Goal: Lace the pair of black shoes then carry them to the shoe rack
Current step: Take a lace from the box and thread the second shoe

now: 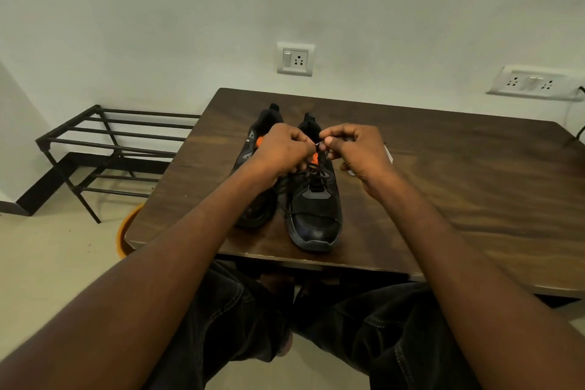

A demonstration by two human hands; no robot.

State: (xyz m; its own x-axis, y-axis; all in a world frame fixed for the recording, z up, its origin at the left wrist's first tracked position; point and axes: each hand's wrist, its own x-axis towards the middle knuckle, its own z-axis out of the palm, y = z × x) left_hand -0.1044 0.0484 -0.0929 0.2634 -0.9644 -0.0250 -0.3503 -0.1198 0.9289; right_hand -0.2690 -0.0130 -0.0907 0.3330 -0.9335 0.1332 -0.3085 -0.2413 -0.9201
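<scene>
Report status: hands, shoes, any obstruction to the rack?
Both hands, left hand and right hand, pinching the lace over the right-side shoe. Left-side shoe beside it on the table. Shoe rack sits left, path unobstructed.

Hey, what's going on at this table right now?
A seated person is lacing a pair of black shoes on a wooden table. Both hands work over the right shoe: the left hand and right hand pinch the lace between them near the top eyelets. The left shoe sits beside it, partly hidden by the left arm. The shoe rack stands on the floor to the left, nothing visible on it.
</scene>
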